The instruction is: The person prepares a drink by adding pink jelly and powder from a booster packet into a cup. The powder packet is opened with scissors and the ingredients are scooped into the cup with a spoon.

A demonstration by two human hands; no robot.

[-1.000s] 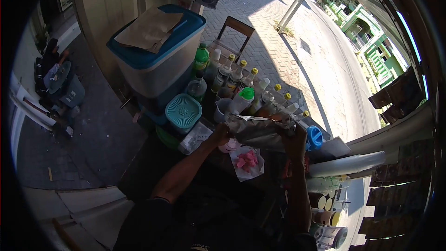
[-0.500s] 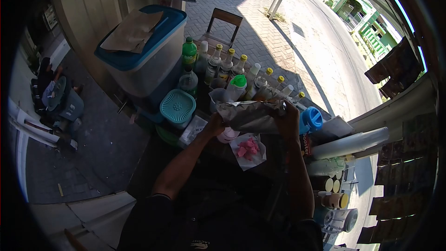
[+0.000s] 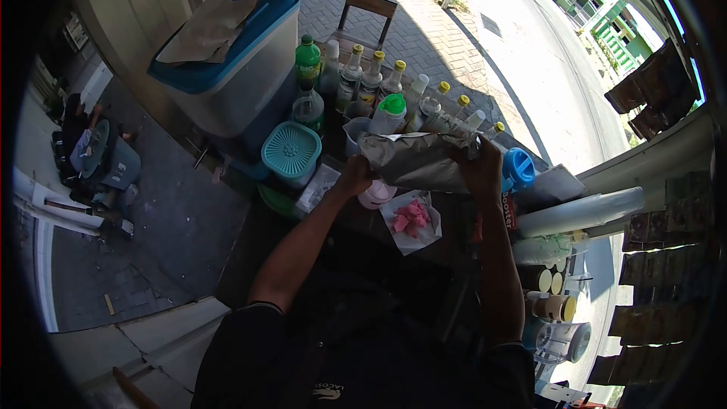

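A crumpled silvery-grey bag (image 3: pixel 416 160) is stretched between my two hands above the counter. My left hand (image 3: pixel 356 176) is closed on its left end, and my right hand (image 3: pixel 478 169) grips its right end near the top edge. What the bag contains is hidden. Below it, several pink pieces (image 3: pixel 411 216) lie on a sheet of white paper (image 3: pixel 425 240). A pink round container (image 3: pixel 377 195) stands beside my left hand. Close behind the bag is a clear bottle with a green cap (image 3: pixel 391 110).
Several yellow-capped bottles (image 3: pixel 371 79) line the counter's back. At left stand a teal-lidded tub (image 3: pixel 291 150) and a large blue-lidded bin (image 3: pixel 238 68). A blue-lidded jug (image 3: pixel 518 169) and stacked plastic cups (image 3: pixel 579 212) are at right. A person (image 3: pixel 79 132) sits far left.
The camera view has shifted slightly, so the counter items appear moved. Both hands still hold the bag, which now appears a little further right and tilted differently.
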